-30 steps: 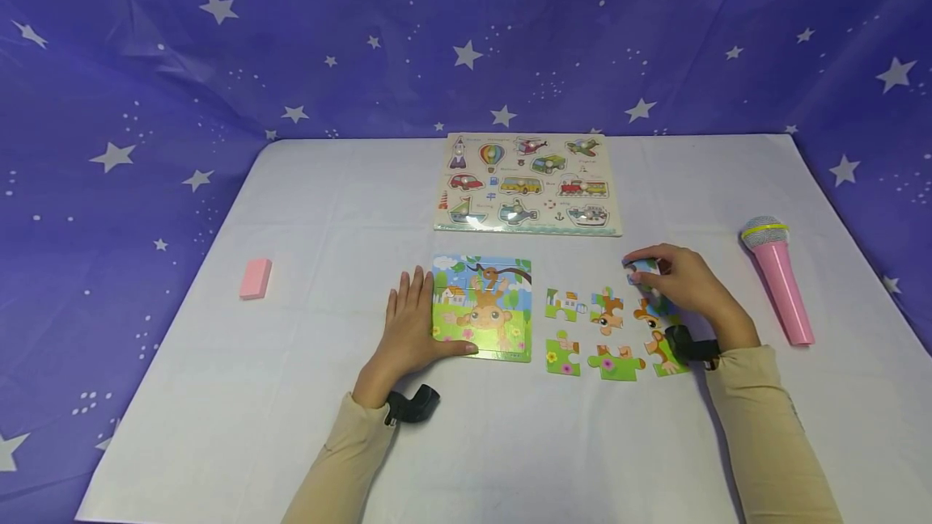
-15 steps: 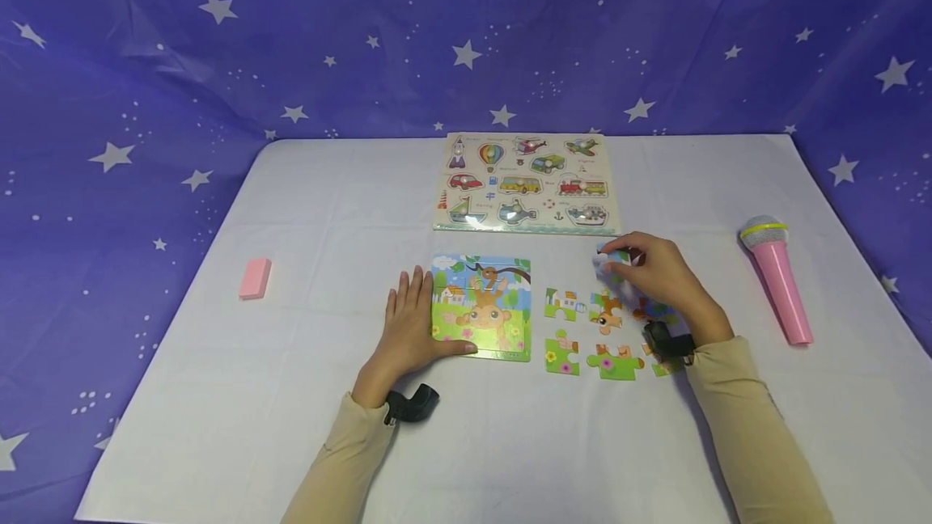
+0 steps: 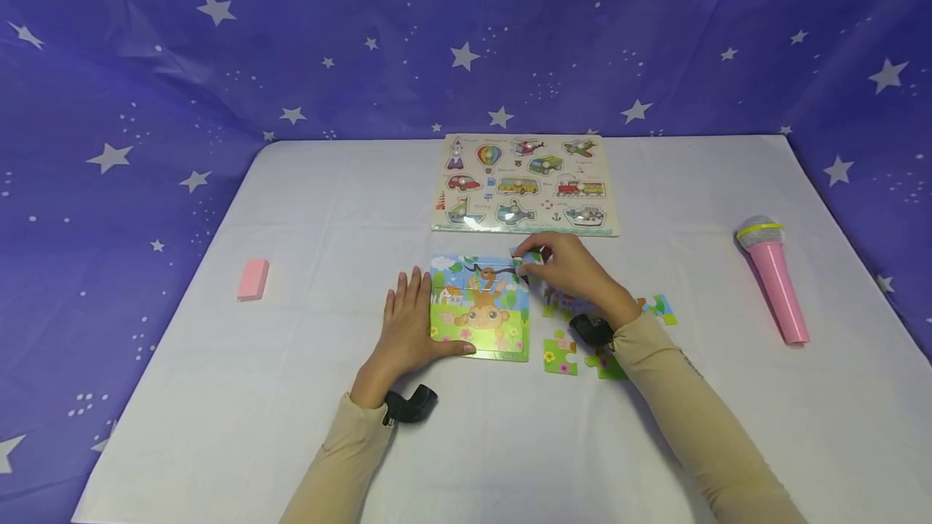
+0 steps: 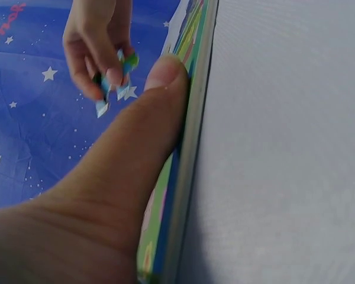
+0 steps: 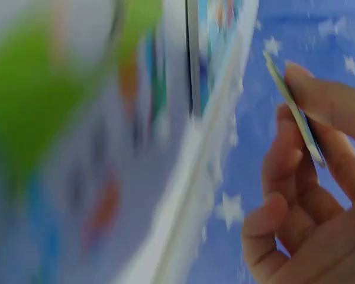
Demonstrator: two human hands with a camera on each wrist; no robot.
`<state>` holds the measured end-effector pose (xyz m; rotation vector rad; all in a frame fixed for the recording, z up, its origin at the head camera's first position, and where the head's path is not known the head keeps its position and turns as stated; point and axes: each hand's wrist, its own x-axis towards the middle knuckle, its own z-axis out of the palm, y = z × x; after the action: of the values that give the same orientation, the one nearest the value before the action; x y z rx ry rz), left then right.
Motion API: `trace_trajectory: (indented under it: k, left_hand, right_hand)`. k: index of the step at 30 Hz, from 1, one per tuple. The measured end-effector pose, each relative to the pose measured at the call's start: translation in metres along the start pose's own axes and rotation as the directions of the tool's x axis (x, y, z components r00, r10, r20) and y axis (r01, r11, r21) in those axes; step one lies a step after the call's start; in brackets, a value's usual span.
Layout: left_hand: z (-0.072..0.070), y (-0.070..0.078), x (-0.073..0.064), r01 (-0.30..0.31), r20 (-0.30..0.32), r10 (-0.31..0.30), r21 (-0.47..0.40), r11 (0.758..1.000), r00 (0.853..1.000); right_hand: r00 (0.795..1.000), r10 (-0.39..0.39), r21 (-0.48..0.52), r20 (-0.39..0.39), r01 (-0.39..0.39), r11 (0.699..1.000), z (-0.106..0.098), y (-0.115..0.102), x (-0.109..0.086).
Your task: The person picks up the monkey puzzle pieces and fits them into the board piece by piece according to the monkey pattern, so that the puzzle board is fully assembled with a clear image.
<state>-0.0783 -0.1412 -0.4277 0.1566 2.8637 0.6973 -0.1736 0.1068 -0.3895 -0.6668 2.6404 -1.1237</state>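
Note:
Between thumb and fingers, my right hand [image 3: 575, 269] pinches a jigsaw piece [image 5: 294, 112], seen edge-on in the right wrist view. In the head view this hand is over the upper right corner of a square puzzle board [image 3: 480, 338] printed with a monkey hanging from a branch. The left wrist view shows blue and green on the jigsaw piece [image 4: 124, 77]. My left hand [image 3: 408, 330] rests at the board's left side, fingers straight, with its thumb [image 4: 136, 130] along the near edge. Loose pieces [image 3: 561, 354] lie right of the board, partly hidden beneath my right arm.
Behind the puzzle stands a flat vehicle peg board [image 3: 524, 184]. A pink toy microphone [image 3: 777, 281] lies at the right, and a pink block [image 3: 253, 279] at the left. The white table [image 3: 218, 427] is backed by a purple starry cloth [image 3: 408, 14].
My right hand has carried the jigsaw piece leftward, from above the loose pieces to the board's upper right corner. The left hand has stayed in place.

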Motion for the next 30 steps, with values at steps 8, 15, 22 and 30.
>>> trace_trajectory:
  k: [8, 15, 22, 30]
  left_hand:
    - [0.000, 0.001, 0.000, -0.010, 0.001, 0.010, 0.010, 1.000, 1.000]
    - [0.000, 0.000, 0.000, -0.004, 0.008, 0.004, 0.010, 1.000, 1.000]
    - [-0.001, -0.001, 0.000, 0.001, 0.007, -0.001, 0.012, 1.000, 1.000]
    - [0.000, -0.002, -0.001, 0.000, 0.000, 0.000, 0.007, 1.000, 1.000]
  right_hand:
    - [0.992, 0.119, 0.053, 0.045, -0.122, 0.991, 0.026, -0.014, 0.016]
    - [0.972, 0.222, -0.013, 0.072, -0.222, 0.975, 0.028, -0.017, 0.018]
    - [0.973, 0.215, -0.114, 0.081, -0.205, 0.972, 0.030, -0.016, 0.017]
    - [0.975, 0.217, -0.231, 0.045, -0.201, 0.952, 0.032, -0.021, 0.013]
